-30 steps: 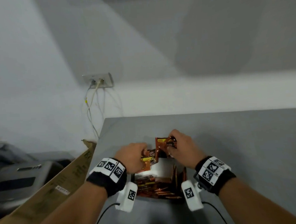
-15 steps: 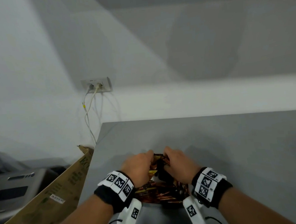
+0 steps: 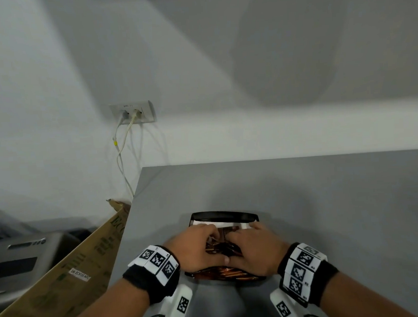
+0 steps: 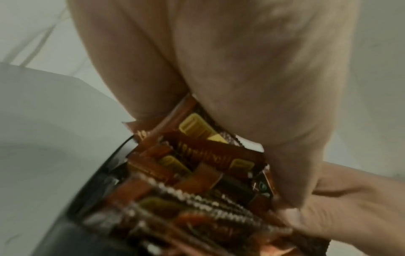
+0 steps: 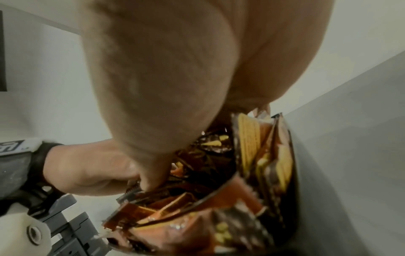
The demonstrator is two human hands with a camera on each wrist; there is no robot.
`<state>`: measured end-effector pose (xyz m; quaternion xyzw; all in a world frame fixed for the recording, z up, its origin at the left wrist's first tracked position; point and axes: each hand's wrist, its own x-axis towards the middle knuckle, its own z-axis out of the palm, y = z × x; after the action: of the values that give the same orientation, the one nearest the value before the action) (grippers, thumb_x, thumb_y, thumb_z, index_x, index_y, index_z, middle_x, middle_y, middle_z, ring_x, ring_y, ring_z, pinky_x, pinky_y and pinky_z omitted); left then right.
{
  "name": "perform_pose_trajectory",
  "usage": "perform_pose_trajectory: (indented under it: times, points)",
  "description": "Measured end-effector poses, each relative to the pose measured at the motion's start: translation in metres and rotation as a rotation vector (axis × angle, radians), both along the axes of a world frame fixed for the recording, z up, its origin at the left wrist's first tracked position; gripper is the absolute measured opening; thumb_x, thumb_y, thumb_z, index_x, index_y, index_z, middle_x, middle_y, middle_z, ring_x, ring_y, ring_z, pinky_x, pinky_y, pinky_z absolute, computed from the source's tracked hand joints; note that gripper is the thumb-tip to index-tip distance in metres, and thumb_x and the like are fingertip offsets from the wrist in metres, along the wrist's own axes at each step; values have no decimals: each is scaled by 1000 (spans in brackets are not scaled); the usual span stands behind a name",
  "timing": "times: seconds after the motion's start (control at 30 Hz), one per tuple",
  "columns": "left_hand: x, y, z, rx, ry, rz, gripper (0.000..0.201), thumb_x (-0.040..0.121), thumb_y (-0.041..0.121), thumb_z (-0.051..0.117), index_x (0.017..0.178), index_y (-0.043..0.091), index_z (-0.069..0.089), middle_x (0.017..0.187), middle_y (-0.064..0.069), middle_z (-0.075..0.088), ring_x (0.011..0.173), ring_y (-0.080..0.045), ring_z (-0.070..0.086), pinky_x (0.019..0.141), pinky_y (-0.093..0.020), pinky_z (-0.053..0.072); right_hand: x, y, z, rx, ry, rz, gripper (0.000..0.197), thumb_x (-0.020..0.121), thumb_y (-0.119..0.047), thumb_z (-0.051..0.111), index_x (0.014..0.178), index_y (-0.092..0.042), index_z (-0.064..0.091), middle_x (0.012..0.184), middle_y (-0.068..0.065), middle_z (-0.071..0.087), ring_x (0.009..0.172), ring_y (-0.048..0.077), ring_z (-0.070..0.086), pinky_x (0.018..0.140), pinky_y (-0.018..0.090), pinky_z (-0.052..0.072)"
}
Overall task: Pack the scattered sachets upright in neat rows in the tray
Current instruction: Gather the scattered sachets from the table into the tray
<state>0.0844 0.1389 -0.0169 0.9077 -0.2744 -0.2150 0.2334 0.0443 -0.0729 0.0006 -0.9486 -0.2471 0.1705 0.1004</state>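
Note:
A black tray (image 3: 222,215) sits on the grey table (image 3: 341,211) near its front, with a white liner (image 3: 221,224) showing at the far end. Brown-and-orange sachets (image 3: 222,249) stand packed in it, and a near row (image 3: 222,275) shows below my wrists. Both hands are down in the tray side by side. My left hand (image 3: 209,241) curls its fingers over a bunch of sachets (image 4: 203,155). My right hand (image 3: 232,242) holds the same bunch, with its thumb (image 5: 149,178) pushed between sachets (image 5: 252,147) and its fingers behind them. The hands hide the tray's middle.
Off the table's left edge a cardboard box (image 3: 87,263) leans, with a grey machine (image 3: 20,258) beyond it. A wall socket (image 3: 133,112) with hanging cables is at the back left. Bare table lies right of and behind the tray.
Both hands have come down from holding sachets above the tray to pushing them into it. The hands are closer together, and the tray's far rim now shows.

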Motion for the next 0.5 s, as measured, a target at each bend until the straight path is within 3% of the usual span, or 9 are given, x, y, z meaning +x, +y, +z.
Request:
perform_pose_trajectory:
  times: [0.1, 0.2, 0.3, 0.4, 0.5]
  points:
    - [-5, -2, -5, -40, 8, 21, 57, 73, 72, 65, 115, 35, 55, 111, 16, 63, 99, -1, 59, 89, -27, 53, -1, -1, 1, -58, 74, 15, 55, 99, -63, 32, 140, -28, 42, 130, -4, 64, 126, 20, 55, 121, 53, 4]
    - [-11, -7, -14, -98, -13, 66, 49, 77, 68, 59, 112, 34, 51, 111, 12, 60, 102, -5, 56, 92, -31, 51, -1, 1, 1, -100, 113, 16, 59, 98, -59, 30, 148, -27, 33, 145, 0, 53, 137, 24, 43, 122, 56, 4]
    - [-17, -10, -20, -45, -95, 67, 46, 82, 70, 49, 106, 32, 51, 105, 11, 56, 101, -9, 50, 93, -34, 47, -2, 3, 3, -98, 157, 10, 65, 93, -63, 34, 148, -29, 30, 148, -1, 48, 138, 23, 38, 121, 57, 5]
    - [-16, -9, -15, -61, -84, 59, 48, 84, 75, 44, 105, 33, 53, 101, 12, 60, 94, -8, 54, 88, -34, 49, 2, 3, 11, -87, 214, -5, 60, 86, -62, 34, 136, -29, 46, 136, -2, 53, 130, 22, 43, 119, 54, 17]
    - [-12, -11, -10, -49, -28, 73, 52, 82, 78, 43, 110, 36, 55, 100, 12, 66, 89, -8, 63, 83, -35, 54, 20, -2, 18, 105, 217, -130, 36, 85, -37, 36, 105, -27, 65, 109, -5, 64, 102, 18, 60, 101, 44, 43]
